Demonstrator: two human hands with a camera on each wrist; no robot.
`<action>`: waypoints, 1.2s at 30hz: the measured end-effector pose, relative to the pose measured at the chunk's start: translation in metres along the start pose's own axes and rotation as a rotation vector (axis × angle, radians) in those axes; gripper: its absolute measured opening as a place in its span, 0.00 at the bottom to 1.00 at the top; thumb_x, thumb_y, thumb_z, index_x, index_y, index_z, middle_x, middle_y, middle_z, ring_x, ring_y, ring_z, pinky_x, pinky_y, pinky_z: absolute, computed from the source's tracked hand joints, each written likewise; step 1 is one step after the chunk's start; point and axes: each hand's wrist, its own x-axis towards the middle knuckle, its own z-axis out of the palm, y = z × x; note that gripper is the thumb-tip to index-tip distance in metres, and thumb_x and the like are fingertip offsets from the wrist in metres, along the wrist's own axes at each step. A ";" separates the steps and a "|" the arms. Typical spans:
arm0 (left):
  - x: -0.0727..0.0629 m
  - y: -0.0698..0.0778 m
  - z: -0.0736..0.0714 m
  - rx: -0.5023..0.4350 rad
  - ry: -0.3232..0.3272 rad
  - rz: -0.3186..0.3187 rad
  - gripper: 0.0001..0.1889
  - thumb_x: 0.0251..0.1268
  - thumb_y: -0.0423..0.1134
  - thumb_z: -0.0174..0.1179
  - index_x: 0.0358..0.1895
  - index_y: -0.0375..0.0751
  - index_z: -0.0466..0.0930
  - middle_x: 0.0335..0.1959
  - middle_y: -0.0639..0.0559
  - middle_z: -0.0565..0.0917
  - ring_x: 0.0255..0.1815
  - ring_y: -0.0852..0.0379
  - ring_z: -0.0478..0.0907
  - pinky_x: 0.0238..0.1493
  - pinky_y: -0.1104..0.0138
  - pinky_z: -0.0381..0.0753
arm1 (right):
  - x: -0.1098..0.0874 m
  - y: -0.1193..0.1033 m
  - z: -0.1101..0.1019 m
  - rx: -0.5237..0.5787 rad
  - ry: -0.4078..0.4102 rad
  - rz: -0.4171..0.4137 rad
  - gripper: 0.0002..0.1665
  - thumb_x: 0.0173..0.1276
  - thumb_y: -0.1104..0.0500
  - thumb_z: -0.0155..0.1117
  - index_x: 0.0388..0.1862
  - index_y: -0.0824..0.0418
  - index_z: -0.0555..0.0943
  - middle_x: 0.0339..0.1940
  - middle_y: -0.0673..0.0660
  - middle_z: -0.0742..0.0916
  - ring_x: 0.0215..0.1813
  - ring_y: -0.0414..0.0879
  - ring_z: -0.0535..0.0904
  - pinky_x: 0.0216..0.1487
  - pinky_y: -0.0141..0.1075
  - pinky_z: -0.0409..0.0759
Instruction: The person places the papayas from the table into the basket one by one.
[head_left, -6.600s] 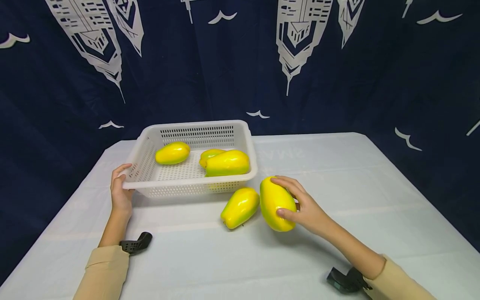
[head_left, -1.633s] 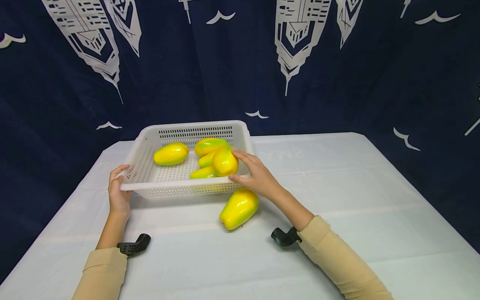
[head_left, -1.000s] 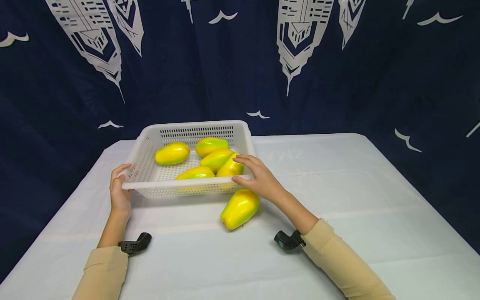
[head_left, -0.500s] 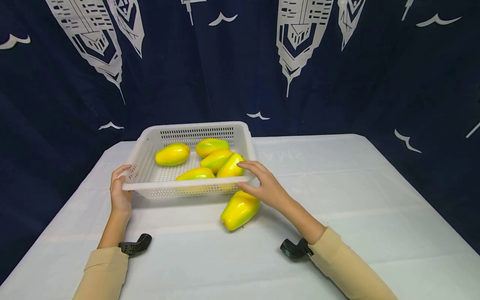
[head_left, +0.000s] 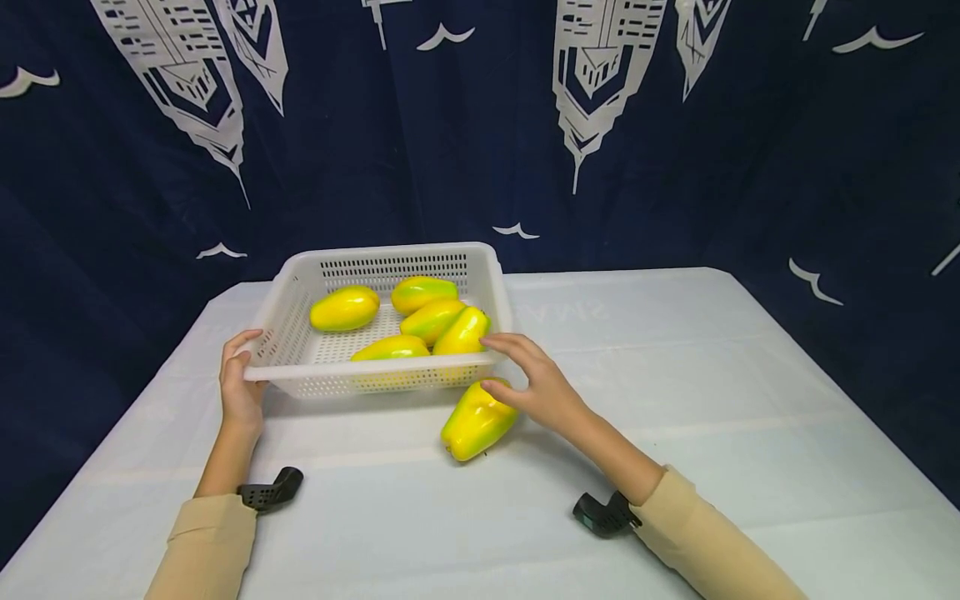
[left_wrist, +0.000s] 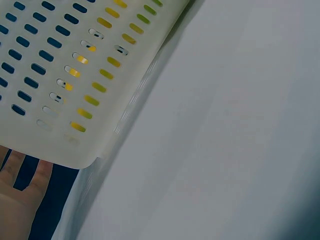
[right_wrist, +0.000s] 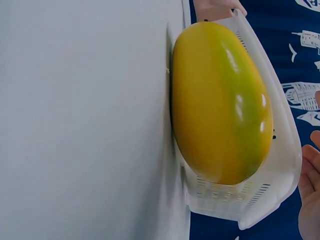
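Observation:
A white plastic basket (head_left: 375, 371) holds several yellow-green papayas, such as one at its left (head_left: 345, 308) and one by its right wall (head_left: 462, 332). My left hand (head_left: 242, 398) grips the basket's front left corner; in the left wrist view, fingers (left_wrist: 40, 175) show at its edge. Another papaya (head_left: 474, 427) lies on the table in front of the basket's right end. Over its upper right part hovers my right hand (head_left: 547, 398), fingers spread and holding nothing. That papaya (right_wrist: 220, 105) looms large in the right wrist view, with the hand apart from it.
A white cloth covers the table (head_left: 712, 375), whose far edge lies behind the basket. Dark blue fabric (head_left: 450, 150) with white printed buildings hangs at the back. Black wrist cameras (head_left: 272, 490) sit on both forearms.
My right hand has set the papaya it held into the basket and let go. Lately it draws back toward the near right, over the papaya on the table. My left hand stays put.

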 end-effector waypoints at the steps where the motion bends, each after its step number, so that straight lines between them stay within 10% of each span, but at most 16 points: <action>1: 0.000 0.000 0.000 0.003 0.001 0.001 0.16 0.64 0.43 0.31 0.47 0.56 0.69 0.52 0.62 0.68 0.52 0.62 0.65 0.48 0.69 0.61 | -0.001 0.000 0.000 -0.005 0.002 -0.010 0.31 0.57 0.55 0.65 0.61 0.55 0.70 0.61 0.54 0.74 0.64 0.49 0.67 0.64 0.47 0.64; 21: 0.000 -0.005 -0.004 0.017 -0.051 0.084 0.16 0.65 0.46 0.36 0.50 0.56 0.70 0.53 0.61 0.68 0.51 0.64 0.67 0.47 0.70 0.62 | -0.022 0.001 0.003 0.036 0.012 -0.085 0.30 0.56 0.60 0.65 0.59 0.55 0.71 0.62 0.54 0.72 0.65 0.50 0.66 0.63 0.49 0.63; 36: 0.003 -0.001 0.000 0.023 0.023 -0.007 0.17 0.64 0.42 0.31 0.47 0.57 0.69 0.52 0.62 0.68 0.51 0.62 0.66 0.48 0.68 0.61 | -0.027 0.004 0.006 0.054 -0.066 -0.060 0.28 0.57 0.59 0.65 0.57 0.59 0.72 0.60 0.56 0.74 0.63 0.48 0.68 0.63 0.46 0.64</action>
